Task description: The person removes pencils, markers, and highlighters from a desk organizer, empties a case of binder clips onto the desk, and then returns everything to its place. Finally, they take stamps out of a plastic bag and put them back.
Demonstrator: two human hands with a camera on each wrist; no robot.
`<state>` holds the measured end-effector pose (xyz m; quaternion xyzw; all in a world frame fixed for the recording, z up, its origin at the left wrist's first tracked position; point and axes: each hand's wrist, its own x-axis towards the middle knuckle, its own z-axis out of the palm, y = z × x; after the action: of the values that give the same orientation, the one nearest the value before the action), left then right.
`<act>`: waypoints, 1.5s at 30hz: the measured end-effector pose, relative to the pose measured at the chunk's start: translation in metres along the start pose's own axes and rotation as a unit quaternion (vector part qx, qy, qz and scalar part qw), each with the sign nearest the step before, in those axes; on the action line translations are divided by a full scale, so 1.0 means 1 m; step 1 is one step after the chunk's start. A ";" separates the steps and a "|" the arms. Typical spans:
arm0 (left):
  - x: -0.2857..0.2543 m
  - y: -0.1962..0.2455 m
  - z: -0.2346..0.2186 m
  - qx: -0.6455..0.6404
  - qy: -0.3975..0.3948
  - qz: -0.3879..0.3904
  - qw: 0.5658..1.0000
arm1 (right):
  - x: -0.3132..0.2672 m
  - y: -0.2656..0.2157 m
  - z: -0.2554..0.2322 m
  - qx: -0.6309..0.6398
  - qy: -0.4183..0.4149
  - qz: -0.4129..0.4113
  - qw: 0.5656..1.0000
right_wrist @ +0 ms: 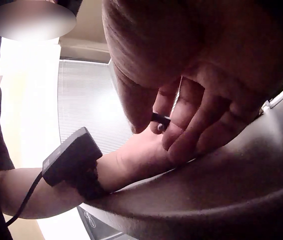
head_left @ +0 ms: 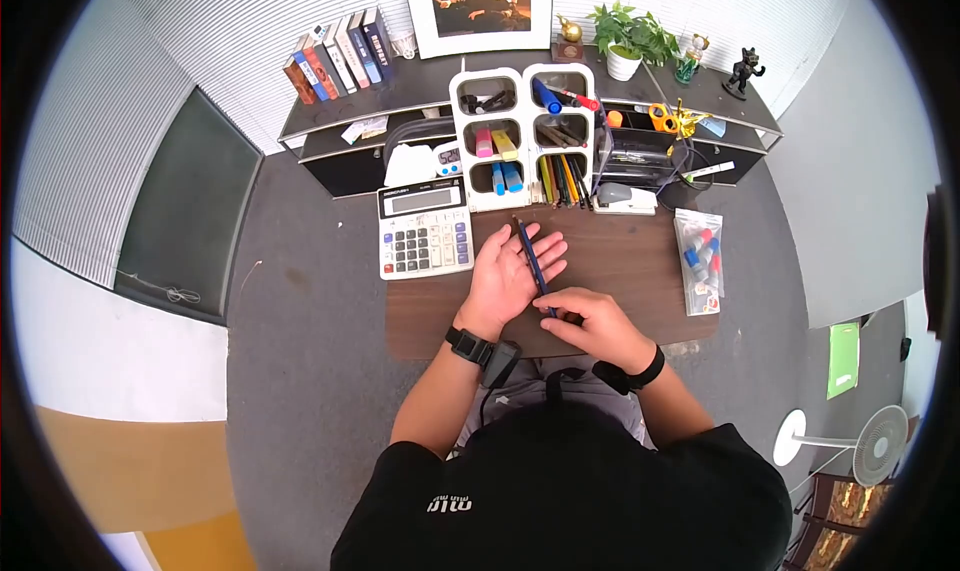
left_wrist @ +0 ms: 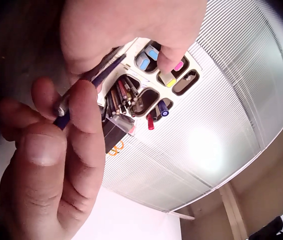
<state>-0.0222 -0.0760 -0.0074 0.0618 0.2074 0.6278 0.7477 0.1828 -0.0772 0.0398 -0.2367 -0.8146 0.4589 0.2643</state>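
Observation:
A slim dark blue pencil (head_left: 530, 256) lies slantwise across the palm-up left hand (head_left: 503, 279), whose fingers are spread and relaxed. Its far end points toward the organizer. With thumb and fingers, the right hand (head_left: 597, 324) pinches the pencil's near end, just over the table's front part. In the left wrist view, the pencil (left_wrist: 109, 69) runs from under the left hand (left_wrist: 126, 25) to the right hand's fingertips (left_wrist: 44, 147). Seen from the right wrist, a short dark end of the pencil (right_wrist: 160, 119) shows between the right hand's fingers, the rest hidden.
A white organizer (head_left: 523, 136) holding pencils, highlighters and markers stands at the table's back. The calculator (head_left: 425, 229) lies left of the hands. On the right are a stapler (head_left: 625, 200) and a clear pouch of glue sticks (head_left: 700, 261). Behind stands a black shelf (head_left: 420, 96).

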 end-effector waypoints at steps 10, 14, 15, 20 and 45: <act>0.000 0.001 -0.002 0.009 -0.010 0.001 1.000 | -0.005 -0.033 -0.028 0.044 0.026 -0.043 0.998; 0.000 0.000 -0.003 0.028 -0.020 -0.011 0.999 | -0.004 -0.028 -0.028 0.040 0.022 -0.010 0.999; -0.001 0.000 -0.002 0.028 -0.021 -0.009 0.999 | -0.004 -0.028 -0.028 0.047 0.022 0.003 0.999; 0.001 -0.001 -0.005 0.067 -0.021 -0.025 0.997 | -0.001 -0.024 -0.027 0.076 0.051 0.002 0.996; 0.003 0.006 -0.010 -0.047 -0.006 0.014 0.999 | -0.001 -0.012 -0.012 0.012 0.010 -0.007 1.000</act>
<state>-0.0310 -0.0740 -0.0152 0.0331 0.1718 0.6473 0.7419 0.1899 -0.0762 0.0549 -0.2319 -0.8082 0.4643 0.2783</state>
